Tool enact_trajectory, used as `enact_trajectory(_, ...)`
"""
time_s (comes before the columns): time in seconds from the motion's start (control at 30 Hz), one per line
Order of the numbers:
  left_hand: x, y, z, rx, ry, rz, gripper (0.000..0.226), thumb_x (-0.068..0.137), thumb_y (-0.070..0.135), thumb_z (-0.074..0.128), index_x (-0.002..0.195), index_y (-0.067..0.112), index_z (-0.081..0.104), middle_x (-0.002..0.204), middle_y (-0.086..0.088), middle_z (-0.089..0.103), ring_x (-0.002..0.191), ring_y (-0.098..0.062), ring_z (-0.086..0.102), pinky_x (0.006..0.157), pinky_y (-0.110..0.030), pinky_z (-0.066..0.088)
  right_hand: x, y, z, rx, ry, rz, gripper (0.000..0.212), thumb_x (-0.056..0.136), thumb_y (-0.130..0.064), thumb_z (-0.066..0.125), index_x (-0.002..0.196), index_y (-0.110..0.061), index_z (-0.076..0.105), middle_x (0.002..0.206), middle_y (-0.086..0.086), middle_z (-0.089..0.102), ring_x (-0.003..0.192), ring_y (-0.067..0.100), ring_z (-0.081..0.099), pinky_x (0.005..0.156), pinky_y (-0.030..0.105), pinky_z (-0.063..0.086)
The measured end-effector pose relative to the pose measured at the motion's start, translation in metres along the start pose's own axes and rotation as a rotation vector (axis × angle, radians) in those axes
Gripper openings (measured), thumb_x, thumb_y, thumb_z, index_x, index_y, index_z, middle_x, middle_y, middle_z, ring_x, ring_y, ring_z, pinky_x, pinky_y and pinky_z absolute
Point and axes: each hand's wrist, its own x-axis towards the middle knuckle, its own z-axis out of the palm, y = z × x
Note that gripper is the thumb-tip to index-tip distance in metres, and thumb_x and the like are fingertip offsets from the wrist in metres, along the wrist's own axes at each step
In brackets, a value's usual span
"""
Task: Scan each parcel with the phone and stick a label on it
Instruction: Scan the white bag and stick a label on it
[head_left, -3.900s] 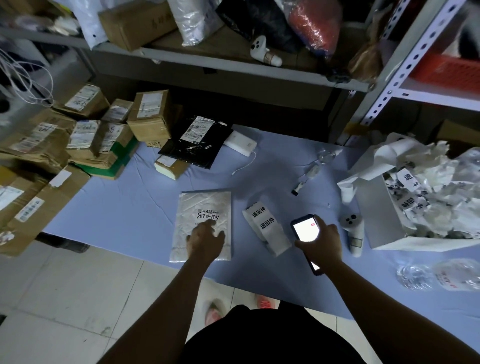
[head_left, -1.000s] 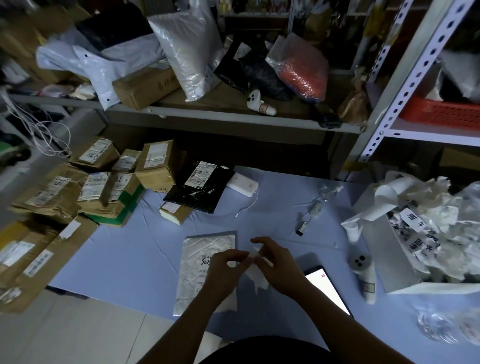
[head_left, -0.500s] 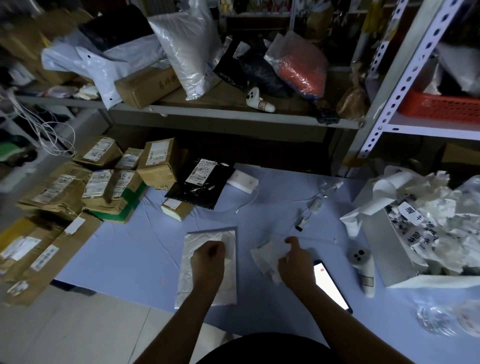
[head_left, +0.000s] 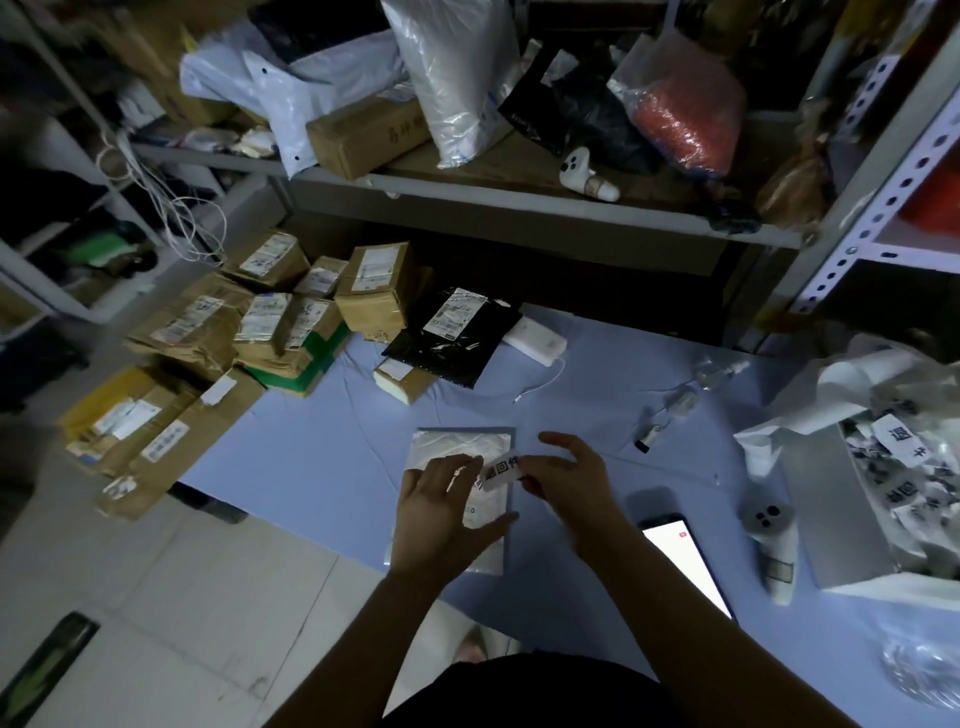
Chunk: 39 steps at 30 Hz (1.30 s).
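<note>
In the lower middle of the frame the left hand (head_left: 441, 514) lies flat on the white parcel (head_left: 460, 449), its fingers (head_left: 457, 470) straight and spread and the thumb stretched out to the right across the lower half of the packet. The fingertips end just at the left end of the label (head_left: 500, 472); I cannot tell whether they touch it. The right hand (head_left: 566, 470) is just to the right, pinching the right end of that label between thumb and curled fingers, with the forefinger raised above the rest. The label is a small white strip with black printed characters, held level over the right edge of the parcel, between the two hands. The parcel lies flat on the blue table (head_left: 322, 457). The phone (head_left: 685, 561) lies face up on the table in the lower right, screen lit white, just beside the right forearm and touched by neither hand. Towards the upper left, a black bag (head_left: 457, 338) and stacked cardboard boxes (head_left: 371, 291) with printed slips sit well apart from the hands.
</note>
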Motion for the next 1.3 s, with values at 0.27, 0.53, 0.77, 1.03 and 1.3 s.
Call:
enact_trajectory(0.27,-0.006,-0.001,-0.015,-0.84,-0.14,-0.803,0.017,0.087,0.033,0.076,0.097,0.019,0.079,0.081,0.006,0.077,0.078,-0.011,0.073,0.061,-0.014,0.051,-0.001,0.023,0.009,0.075,-0.131,0.037,0.037,0.081,-0.001,0.078,0.113,-0.015,0.067,0.099,0.015,0.076,0.091,0.025,0.076,0.073,0.026,0.059)
enact_trajectory(0.53,-0.017,-0.026,0.005,-0.574,-0.131,-0.816,0.008,0.089,0.011,0.072,0.084,0.017,0.074,0.079,0.011,0.074,0.074,-0.004,0.07,0.064,-0.011,0.052,0.004,0.06,0.022,-0.246,-0.073,0.03,0.024,0.081,-0.002,0.081,0.099,-0.011,0.068,0.088,0.008,0.078,0.081,0.023,0.076,0.076,0.034,0.062)
enact_trajectory(0.77,0.006,-0.075,0.041,-0.267,-0.255,-0.597,0.011,0.096,0.019,0.059,0.087,0.023,0.065,0.086,0.007,0.068,0.072,-0.011,0.06,0.064,-0.024,0.049,0.05,0.078,0.066,-0.74,0.117,-0.073,0.01,0.081,-0.017,0.08,0.081,-0.013,0.071,0.08,0.002,0.072,0.076,0.018,0.069,0.07,0.032,0.055)
enact_trajectory(1.03,0.044,-0.152,0.1,-0.261,-0.309,-0.557,0.02,0.095,0.012,0.057,0.078,0.019,0.064,0.076,0.003,0.064,0.066,-0.015,0.059,0.056,-0.021,0.033,0.123,0.105,0.124,-0.973,0.21,-0.099,0.029,0.097,-0.011,0.058,0.073,-0.007,0.074,0.074,0.005,0.072,0.071,0.02,0.066,0.065,0.026,0.049)
enact_trajectory(1.3,0.048,-0.173,0.128,-0.146,-0.52,-0.283,0.047,0.091,0.036,0.04,0.13,0.021,0.061,0.112,-0.006,0.067,0.094,-0.027,0.065,0.082,-0.039,0.049,0.135,0.119,0.135,-1.383,0.321,-0.161,0.023,0.097,-0.023,0.057,0.095,-0.027,0.08,0.107,-0.001,0.063,0.106,0.022,0.053,0.093,0.037,0.044)
